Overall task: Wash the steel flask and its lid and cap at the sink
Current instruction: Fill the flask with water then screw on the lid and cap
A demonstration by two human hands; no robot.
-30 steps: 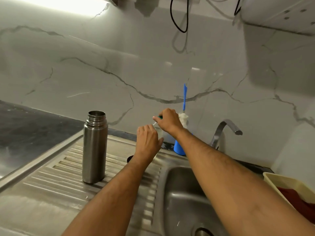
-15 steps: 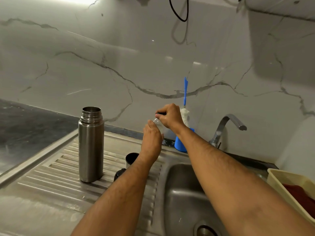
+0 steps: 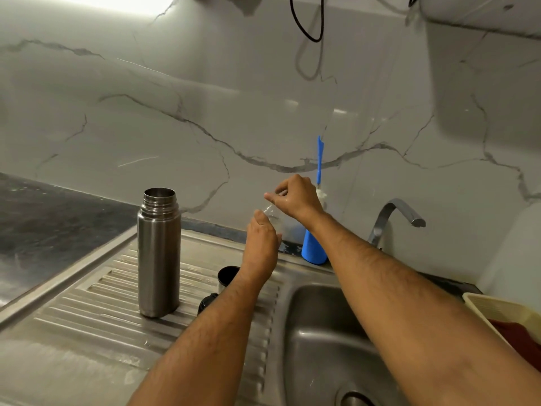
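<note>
The steel flask (image 3: 159,253) stands upright and uncapped on the ribbed drainboard (image 3: 87,317). Its steel cap (image 3: 227,275) and black lid (image 3: 206,301) lie just right of it, partly hidden behind my left forearm. My left hand (image 3: 262,244) grips a small clear bottle (image 3: 273,218) at the back of the drainboard. Directly above it, my right hand (image 3: 297,197) has its fingers curled at the bottle's top, pinching its cap, which is mostly hidden.
A blue brush (image 3: 320,159) stands in a blue holder (image 3: 313,247) against the marble wall. The tap (image 3: 392,212) reaches over the steel sink basin (image 3: 322,332). A yellow basket (image 3: 497,312) holding red cloth sits at the right edge.
My left hand has closed round the clear bottle. My right hand stays at the bottle's top and has lifted slightly. The flask has not moved.
</note>
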